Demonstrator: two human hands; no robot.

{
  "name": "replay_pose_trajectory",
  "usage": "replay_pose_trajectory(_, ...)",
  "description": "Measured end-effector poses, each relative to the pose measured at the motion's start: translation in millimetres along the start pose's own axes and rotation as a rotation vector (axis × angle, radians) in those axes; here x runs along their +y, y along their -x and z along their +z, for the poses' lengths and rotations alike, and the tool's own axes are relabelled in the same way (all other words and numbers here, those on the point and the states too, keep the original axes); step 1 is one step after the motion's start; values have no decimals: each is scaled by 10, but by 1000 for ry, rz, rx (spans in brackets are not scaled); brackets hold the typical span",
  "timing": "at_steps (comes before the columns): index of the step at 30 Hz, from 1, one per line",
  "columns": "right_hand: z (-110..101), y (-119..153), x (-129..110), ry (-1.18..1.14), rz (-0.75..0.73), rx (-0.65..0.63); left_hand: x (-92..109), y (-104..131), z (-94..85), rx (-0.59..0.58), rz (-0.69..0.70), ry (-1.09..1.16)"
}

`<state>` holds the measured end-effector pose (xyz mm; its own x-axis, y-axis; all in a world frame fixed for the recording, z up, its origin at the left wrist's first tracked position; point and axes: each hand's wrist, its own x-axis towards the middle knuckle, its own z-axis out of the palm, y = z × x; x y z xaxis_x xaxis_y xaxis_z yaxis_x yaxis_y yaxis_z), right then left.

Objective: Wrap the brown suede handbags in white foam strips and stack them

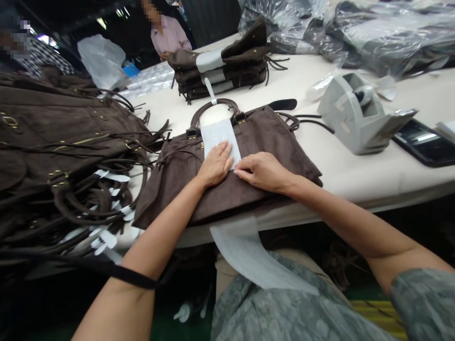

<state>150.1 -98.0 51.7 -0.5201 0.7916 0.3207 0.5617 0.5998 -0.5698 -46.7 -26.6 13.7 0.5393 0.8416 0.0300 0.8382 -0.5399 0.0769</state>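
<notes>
On the cream-covered desk (355, 182) in front of the person lies a brown bag (273, 142), its handles (204, 111) pointing away. The left hand (215, 163) rests on the pale strip (220, 135) across the bag, palm down, fingers fairly straight and close together, gripping nothing. The right hand (263, 171) is half closed, thumb and forefinger nearly together at the strip's lower edge; I can't tell whether they pinch it. Off to the right sits a grey tape dispenser (351, 113), beside a dark phone (426, 142).
</notes>
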Motion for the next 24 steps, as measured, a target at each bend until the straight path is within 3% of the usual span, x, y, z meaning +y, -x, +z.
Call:
replay_pose_trajectory(4, -43, 710, -456, -506, -19, 70, -12, -5, -28, 29, 18, 11)
replay_pose_trajectory(6, 100, 1051, -574, -594, 156, 122, 2, -9, -39, 35, 14, 9)
replay_pose_trajectory(8, 324, 1276, -596, -577, 383, 271, 20, -7, -46, 37, 8, 10)
replay_pose_trajectory(11, 638, 1348, -574, -596, 534, 394, 44, 3, -55, 41, 4, 32)
replay_pose_trajectory(17, 857, 1250, -643, -604, 658, 405, 24, 75, -118, 67, 46, 62)
replay_pose_trajectory(24, 1161, 1471, -556, -919, 858, 353, -62, 131, -196, 8, 94, 171)
